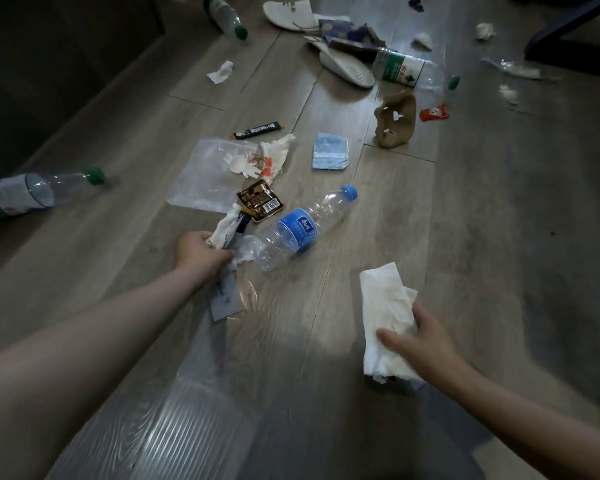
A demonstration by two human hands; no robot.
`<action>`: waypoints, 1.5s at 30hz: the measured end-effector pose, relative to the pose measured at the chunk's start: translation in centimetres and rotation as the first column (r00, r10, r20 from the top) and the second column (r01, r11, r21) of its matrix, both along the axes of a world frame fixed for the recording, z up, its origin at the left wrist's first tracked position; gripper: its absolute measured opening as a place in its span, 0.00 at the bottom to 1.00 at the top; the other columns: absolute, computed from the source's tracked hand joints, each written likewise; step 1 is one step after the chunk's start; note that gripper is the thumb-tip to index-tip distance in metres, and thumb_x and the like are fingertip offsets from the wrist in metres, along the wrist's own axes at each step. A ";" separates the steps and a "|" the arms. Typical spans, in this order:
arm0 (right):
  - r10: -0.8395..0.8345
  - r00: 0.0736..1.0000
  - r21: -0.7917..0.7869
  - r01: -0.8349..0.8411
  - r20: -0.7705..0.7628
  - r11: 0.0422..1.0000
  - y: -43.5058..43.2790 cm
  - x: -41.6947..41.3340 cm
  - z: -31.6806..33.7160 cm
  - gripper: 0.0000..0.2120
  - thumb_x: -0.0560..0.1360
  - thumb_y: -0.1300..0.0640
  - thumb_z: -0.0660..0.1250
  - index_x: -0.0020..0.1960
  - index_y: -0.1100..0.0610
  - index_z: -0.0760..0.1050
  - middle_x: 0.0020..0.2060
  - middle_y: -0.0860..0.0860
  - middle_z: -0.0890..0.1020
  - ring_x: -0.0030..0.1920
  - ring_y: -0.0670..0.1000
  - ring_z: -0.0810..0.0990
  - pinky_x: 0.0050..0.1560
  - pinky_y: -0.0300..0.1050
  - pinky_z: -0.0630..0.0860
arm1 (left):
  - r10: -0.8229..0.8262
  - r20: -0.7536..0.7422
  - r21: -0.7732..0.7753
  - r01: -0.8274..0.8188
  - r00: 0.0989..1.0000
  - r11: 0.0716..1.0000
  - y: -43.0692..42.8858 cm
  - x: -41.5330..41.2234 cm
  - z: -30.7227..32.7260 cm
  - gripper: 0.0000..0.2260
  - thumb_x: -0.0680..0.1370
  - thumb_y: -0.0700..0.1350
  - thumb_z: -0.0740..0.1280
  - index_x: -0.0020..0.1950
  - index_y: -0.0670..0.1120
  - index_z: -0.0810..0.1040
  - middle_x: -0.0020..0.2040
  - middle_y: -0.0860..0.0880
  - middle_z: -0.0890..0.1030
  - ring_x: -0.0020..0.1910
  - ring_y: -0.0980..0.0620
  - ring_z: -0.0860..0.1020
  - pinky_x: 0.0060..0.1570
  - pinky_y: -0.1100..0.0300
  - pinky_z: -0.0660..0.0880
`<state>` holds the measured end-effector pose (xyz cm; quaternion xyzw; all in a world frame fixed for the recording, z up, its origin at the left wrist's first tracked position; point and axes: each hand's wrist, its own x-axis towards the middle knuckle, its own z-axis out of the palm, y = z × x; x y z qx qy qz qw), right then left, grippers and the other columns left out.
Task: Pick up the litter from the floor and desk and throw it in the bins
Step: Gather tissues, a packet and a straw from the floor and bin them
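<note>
Fingers of the left hand (pixel 201 252) curl round a crumpled tissue (pixel 224 228) and scraps, just beside the base of a blue-labelled bottle (pixel 298 232) lying on the wooden floor (pixel 465 220). At near right, the right hand (pixel 426 344) pinches a white napkin (pixel 383 306) between thumb and fingers.

A clear bottle (pixel 300 230) with blue cap and label lies on grey wood-grain floor (pixel 482 237) among white tissue (pixel 385 317), a black-and-gold wrapper (pixel 260 200), a red sachet (pixel 434 113) and green-capped bottles (pixel 32 192).
</note>
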<state>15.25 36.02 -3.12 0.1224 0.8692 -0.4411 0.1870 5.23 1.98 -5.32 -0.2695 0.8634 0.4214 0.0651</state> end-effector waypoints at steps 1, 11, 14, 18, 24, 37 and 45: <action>-0.006 1.000 -0.004 0.006 -0.003 1.000 -0.1 -0.4 -0.1 0.19 0.70 0.56 0.74 0.57 0.46 0.72 0.45 0.43 0.82 0.44 0.43 0.81 0.40 0.42 0.78 | 0.004 -0.005 -0.005 -0.004 1.000 1.000 0.0 -0.1 -0.2 0.06 0.68 0.38 0.76 0.41 0.43 0.81 0.31 0.49 0.77 0.28 0.56 0.72 0.25 0.64 0.64; -0.191 0.980 -0.123 0.197 0.060 0.973 -1.0 -2.0 3.3 0.19 0.71 0.55 0.73 0.60 0.52 0.74 0.50 0.47 0.83 0.49 0.49 0.82 0.46 0.48 0.80 | 0.209 0.129 0.195 -0.231 0.969 0.953 -2.1 1.7 1.6 0.07 0.68 0.41 0.76 0.41 0.44 0.80 0.39 0.43 0.82 0.33 0.48 0.80 0.30 0.59 0.75; -0.270 0.956 -0.145 0.285 0.115 0.947 -1.1 -0.1 6.1 0.17 0.71 0.57 0.73 0.58 0.54 0.75 0.49 0.49 0.83 0.48 0.51 0.83 0.48 0.53 0.81 | 0.230 0.173 0.221 -0.265 0.958 0.938 -2.3 3.9 4.5 0.13 0.69 0.42 0.76 0.50 0.38 0.81 0.42 0.40 0.83 0.38 0.44 0.82 0.34 0.56 0.78; -0.320 0.937 -0.113 0.336 0.139 0.935 0.0 2.6 9.9 0.10 0.70 0.57 0.73 0.49 0.49 0.77 0.41 0.45 0.85 0.41 0.44 0.83 0.42 0.46 0.80 | 0.182 0.181 0.228 -0.221 0.967 0.948 -0.9 5.5 9.5 0.10 0.70 0.39 0.74 0.49 0.38 0.82 0.38 0.43 0.83 0.33 0.49 0.81 0.29 0.61 0.75; -0.526 0.831 0.112 0.514 0.181 0.850 6.4 7.0 10.3 0.11 0.71 0.59 0.69 0.53 0.53 0.76 0.43 0.50 0.81 0.44 0.51 0.80 0.44 0.46 0.74 | 0.047 0.225 0.282 -0.111 0.973 0.953 4.3 8.7 12.5 0.03 0.70 0.37 0.74 0.42 0.42 0.83 0.32 0.48 0.84 0.33 0.49 0.81 0.37 0.58 0.78; -0.382 0.902 0.032 0.383 0.200 0.923 0.8 5.5 1.3 0.09 0.70 0.61 0.72 0.48 0.54 0.76 0.42 0.48 0.80 0.44 0.50 0.78 0.40 0.34 0.73 | 0.006 0.354 0.277 -0.111 0.935 0.954 10.3 12.1 8.3 0.03 0.71 0.38 0.74 0.43 0.41 0.82 0.34 0.46 0.83 0.32 0.48 0.80 0.32 0.60 0.74; -0.366 0.911 0.208 0.326 0.192 0.922 -0.1 4.6 -1.1 0.05 0.72 0.59 0.68 0.38 0.57 0.74 0.34 0.47 0.77 0.36 0.49 0.77 0.34 0.39 0.67 | 0.061 0.351 0.220 -0.145 0.934 0.965 8.0 11.5 9.0 0.02 0.71 0.39 0.74 0.42 0.43 0.82 0.29 0.49 0.83 0.30 0.50 0.80 0.30 0.60 0.74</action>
